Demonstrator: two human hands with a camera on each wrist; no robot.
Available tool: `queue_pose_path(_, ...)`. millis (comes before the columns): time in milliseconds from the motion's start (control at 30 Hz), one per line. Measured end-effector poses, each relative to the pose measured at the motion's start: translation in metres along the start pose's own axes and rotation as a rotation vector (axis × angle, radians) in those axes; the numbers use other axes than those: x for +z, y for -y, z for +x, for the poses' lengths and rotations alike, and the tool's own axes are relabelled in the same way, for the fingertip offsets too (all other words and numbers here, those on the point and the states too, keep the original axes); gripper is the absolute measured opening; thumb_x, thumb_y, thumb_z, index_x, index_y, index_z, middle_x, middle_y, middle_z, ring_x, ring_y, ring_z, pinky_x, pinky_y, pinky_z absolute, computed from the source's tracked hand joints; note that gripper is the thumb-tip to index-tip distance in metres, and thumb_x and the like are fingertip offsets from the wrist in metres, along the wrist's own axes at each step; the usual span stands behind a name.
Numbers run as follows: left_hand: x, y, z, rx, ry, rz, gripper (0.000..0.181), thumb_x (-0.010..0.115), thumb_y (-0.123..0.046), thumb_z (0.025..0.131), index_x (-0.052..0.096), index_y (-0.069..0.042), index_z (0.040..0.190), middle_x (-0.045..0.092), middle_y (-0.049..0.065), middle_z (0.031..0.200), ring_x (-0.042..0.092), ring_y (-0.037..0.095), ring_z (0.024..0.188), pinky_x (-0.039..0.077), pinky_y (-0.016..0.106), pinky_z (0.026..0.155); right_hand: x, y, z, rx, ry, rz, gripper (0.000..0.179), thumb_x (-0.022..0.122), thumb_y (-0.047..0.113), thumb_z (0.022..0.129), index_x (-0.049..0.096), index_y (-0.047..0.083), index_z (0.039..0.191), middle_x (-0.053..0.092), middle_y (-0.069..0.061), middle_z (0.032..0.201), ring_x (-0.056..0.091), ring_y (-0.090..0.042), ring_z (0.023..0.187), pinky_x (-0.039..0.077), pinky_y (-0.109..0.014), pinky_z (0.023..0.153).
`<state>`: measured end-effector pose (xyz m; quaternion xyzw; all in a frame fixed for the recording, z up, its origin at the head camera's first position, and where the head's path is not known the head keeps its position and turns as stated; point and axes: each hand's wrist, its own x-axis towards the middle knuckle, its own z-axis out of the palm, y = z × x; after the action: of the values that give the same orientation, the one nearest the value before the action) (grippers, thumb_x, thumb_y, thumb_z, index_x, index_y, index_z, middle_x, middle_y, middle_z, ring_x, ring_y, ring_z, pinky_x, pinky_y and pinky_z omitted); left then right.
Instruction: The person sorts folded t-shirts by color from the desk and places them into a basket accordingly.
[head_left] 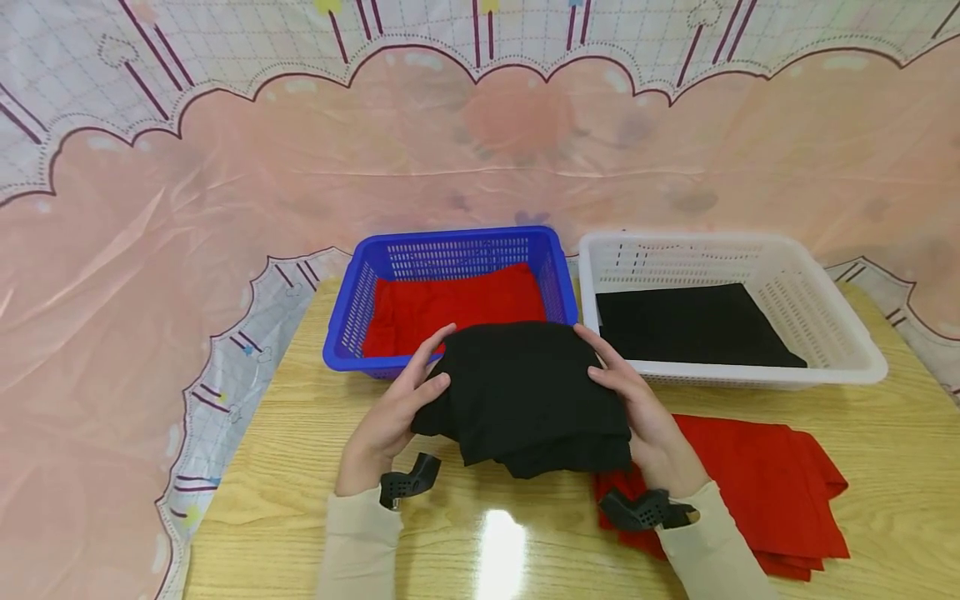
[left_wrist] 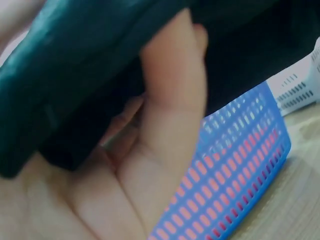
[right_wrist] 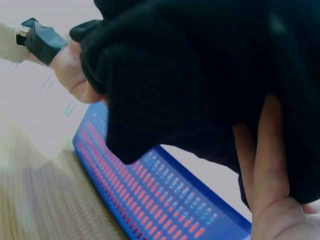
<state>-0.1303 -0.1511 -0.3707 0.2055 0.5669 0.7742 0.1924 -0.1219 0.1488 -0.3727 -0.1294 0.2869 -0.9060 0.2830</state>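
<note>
A folded black cloth [head_left: 536, 392] is held up above the table, in front of the two baskets. The left hand [head_left: 390, 417] grips its left end, thumb on top and fingers partly hidden beneath. At the right end, the right hand [head_left: 645, 417] holds it between thumb and fingers. In the left wrist view the black cloth [left_wrist: 75, 65] drapes over the fingers. The right wrist view shows the cloth's underside [right_wrist: 190, 90] hanging in loose folds, with the left hand [right_wrist: 72, 70] at the far end.
Behind the cloth stands a blue basket [head_left: 341, 333] with red cloth [head_left: 465, 300] inside. Beside it, a white basket [head_left: 843, 321] contains a black cloth [head_left: 690, 325]. Folded red cloth [head_left: 772, 492] lies on the wooden table [head_left: 277, 500], partly under the right forearm.
</note>
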Motion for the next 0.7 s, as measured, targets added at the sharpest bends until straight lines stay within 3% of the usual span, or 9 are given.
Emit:
queue_pose_path(233, 0.002, 0.005, 0.004, 0.079, -0.024, -0.097, 0.059, 0.04, -0.01, 0.093, 0.014, -0.024, 0.143, 0.029, 0.015, 0.139, 0.042, 0.031, 0.118, 0.043, 0.042, 0.087, 0.002, 0.002, -0.001, -0.083, -0.039, 0.009, 0.051, 0.024, 0.007, 0.098, 0.013, 0.025, 0.144, 0.007, -0.002, 0.148, 0.033, -0.018, 0.123, 0.035, -0.032, 0.097)
queue_pose_path(400, 0.004, 0.009, 0.008, 0.127, -0.053, -0.163, 0.059, 0.042, -0.01, 0.092, 0.016, -0.023, 0.143, 0.023, 0.01, 0.143, 0.035, 0.03, 0.122, 0.04, 0.044, 0.091, 0.0, 0.003, 0.0, -0.13, 0.007, 0.059, 0.051, 0.021, 0.005, 0.098, 0.011, 0.025, 0.144, 0.007, -0.001, 0.148, 0.03, -0.019, 0.127, 0.032, -0.033, 0.099)
queue_pose_path(567, 0.007, 0.013, 0.014, 0.192, -0.01, -0.276, 0.063, 0.049, -0.016, 0.09, 0.016, -0.019, 0.143, 0.017, 0.009, 0.145, 0.03, 0.029, 0.125, 0.034, 0.046, 0.095, -0.002, 0.004, 0.0, -0.185, 0.062, 0.103, 0.052, 0.017, 0.002, 0.097, 0.01, 0.024, 0.144, 0.006, 0.001, 0.149, 0.022, -0.018, 0.131, 0.028, -0.034, 0.1)
queue_pose_path(700, 0.012, 0.019, 0.019, 0.254, 0.014, -0.363, 0.067, 0.053, -0.016, 0.088, 0.016, -0.016, 0.144, 0.018, 0.011, 0.145, 0.03, 0.028, 0.124, 0.033, 0.044, 0.097, -0.004, 0.005, 0.0, -0.191, 0.05, 0.088, 0.053, 0.017, 0.001, 0.097, 0.016, 0.025, 0.144, 0.008, 0.001, 0.149, 0.026, -0.018, 0.129, 0.03, -0.033, 0.099)
